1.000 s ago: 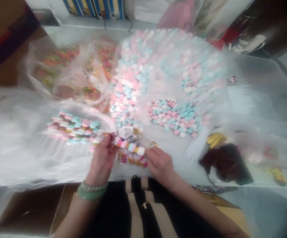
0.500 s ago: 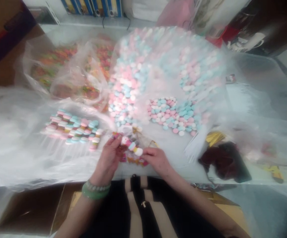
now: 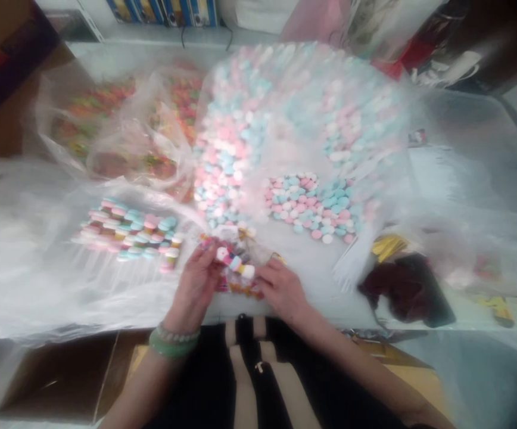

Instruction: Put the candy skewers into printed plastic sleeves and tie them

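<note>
In front of my body, a candy skewer (image 3: 235, 263) of white, pink, blue and yellow pieces slants between my hands. My left hand (image 3: 198, 277) is closed at its upper left end, beside a colourful printed clear bag (image 3: 240, 289) that lies around and under the skewer. At the white lower right end, the fingers of my right hand (image 3: 282, 287) are bent together on the skewer. Blur hides which layer of the bag each finger touches. Left of my left hand lies a batch of finished-looking candy skewers (image 3: 131, 229) with pale sticks.
Loose pink, blue and white candies (image 3: 310, 202) lie on a large clear bag of the same candies (image 3: 227, 140). Farther left is a bag of orange and green sweets (image 3: 102, 107). White sticks (image 3: 348, 257), gold ties (image 3: 387, 247) and a dark cloth (image 3: 395, 292) lie at right.
My right hand has shifted slightly, its fingers curling closer over the skewer's white end. My left hand keeps nearly the same place. The view has tilted a little.
</note>
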### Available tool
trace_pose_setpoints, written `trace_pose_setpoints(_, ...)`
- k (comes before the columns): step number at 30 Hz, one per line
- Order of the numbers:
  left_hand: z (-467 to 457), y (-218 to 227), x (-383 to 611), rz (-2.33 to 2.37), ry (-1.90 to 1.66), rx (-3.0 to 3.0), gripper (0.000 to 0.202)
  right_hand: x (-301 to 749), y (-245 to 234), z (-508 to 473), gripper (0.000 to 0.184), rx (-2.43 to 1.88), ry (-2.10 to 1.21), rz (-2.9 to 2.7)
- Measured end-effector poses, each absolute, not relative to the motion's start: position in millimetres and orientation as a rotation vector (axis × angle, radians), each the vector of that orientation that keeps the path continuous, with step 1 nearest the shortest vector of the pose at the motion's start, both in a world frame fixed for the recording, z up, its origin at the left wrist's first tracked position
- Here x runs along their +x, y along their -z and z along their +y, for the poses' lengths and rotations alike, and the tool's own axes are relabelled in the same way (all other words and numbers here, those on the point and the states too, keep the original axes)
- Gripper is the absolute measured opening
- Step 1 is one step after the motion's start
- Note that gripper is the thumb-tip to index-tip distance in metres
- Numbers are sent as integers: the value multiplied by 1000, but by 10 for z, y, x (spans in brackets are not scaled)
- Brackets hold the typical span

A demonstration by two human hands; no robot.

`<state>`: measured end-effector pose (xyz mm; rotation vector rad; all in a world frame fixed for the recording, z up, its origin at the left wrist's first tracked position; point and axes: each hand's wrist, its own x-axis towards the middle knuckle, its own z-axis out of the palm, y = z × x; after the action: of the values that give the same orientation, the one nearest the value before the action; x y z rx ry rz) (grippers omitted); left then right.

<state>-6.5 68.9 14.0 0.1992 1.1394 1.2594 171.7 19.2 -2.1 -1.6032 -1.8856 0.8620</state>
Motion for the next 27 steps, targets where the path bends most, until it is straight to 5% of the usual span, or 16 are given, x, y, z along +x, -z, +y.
trace_pose_setpoints(6, 688, -77, -84, 1108, -1281, 218, 25, 1755, 17, 278, 4, -1569, -1590, -1092)
trace_pose_setpoints(9, 681, -42, -91, 1115, -1275, 208, 27, 1738, 0, 292, 10, -1506, -1847, -812)
trace_pose_setpoints(27, 668, -38, -175, 1197, -1149, 281, 26, 1785, 44, 311, 20, -1183, -2328, -290)
